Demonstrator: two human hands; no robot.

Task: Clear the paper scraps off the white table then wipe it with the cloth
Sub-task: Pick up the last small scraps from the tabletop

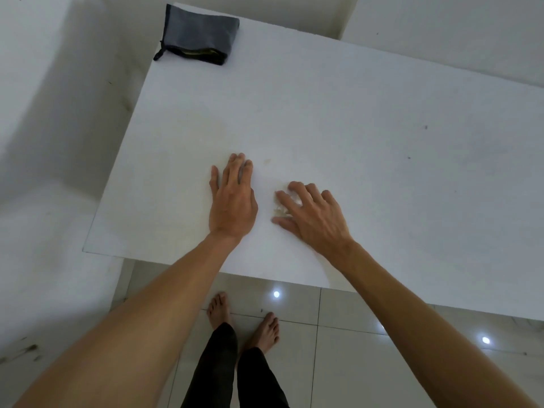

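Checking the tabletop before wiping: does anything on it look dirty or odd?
Yes. A faint yellowish stain marks the white table beyond the left hand, and small dark specks dot its right side.

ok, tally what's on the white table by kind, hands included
Grey folded cloth: 1, far left corner
Paper scraps: 1 small clump under the right hand, individual pieces too blurred to count
Hands: 2, with the left hand flat on the white table
Total: 4

Bare forearms, feet; seemingly black trousers (pixel 220 366)
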